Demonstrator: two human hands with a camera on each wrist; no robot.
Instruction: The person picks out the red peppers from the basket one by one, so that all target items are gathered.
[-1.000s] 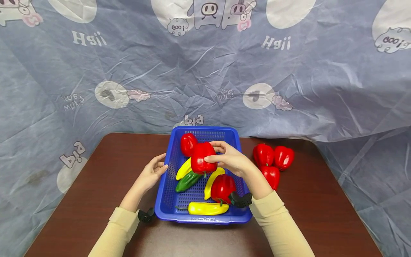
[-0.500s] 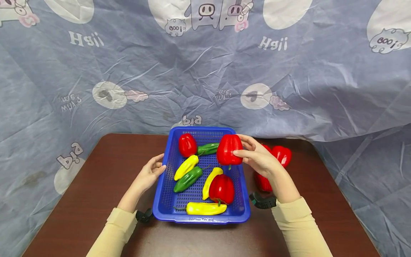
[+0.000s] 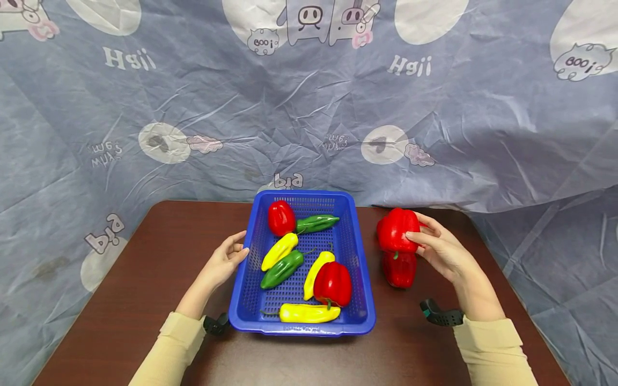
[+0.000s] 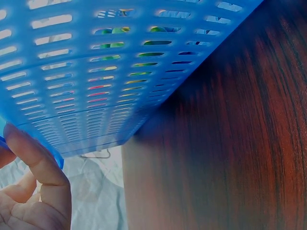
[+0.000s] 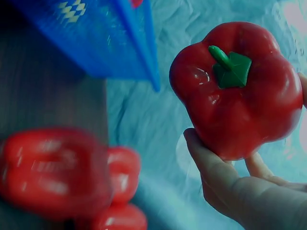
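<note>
Red pepper (image 5: 240,108) hangs pinched in the right grip (image 3: 441,246), left grip (image 3: 225,261) pinching the basket (image 3: 299,328) on brown table (image 3: 169,252) before wrinkled cloth (image 3: 270,107).

Cloth-screened workspace: printed sheet (image 3: 270,112), brown table (image 3: 159,268)

The bell peppers (image 3: 398,231) are coloured red, the basket (image 3: 260,326) blue; the grey-blue cloth (image 3: 270,96) is printed with white spots (image 3: 425,21).

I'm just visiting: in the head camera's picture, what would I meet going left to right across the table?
The left hand, the blue basket of peppers, the held red pepper, the right hand.
</note>
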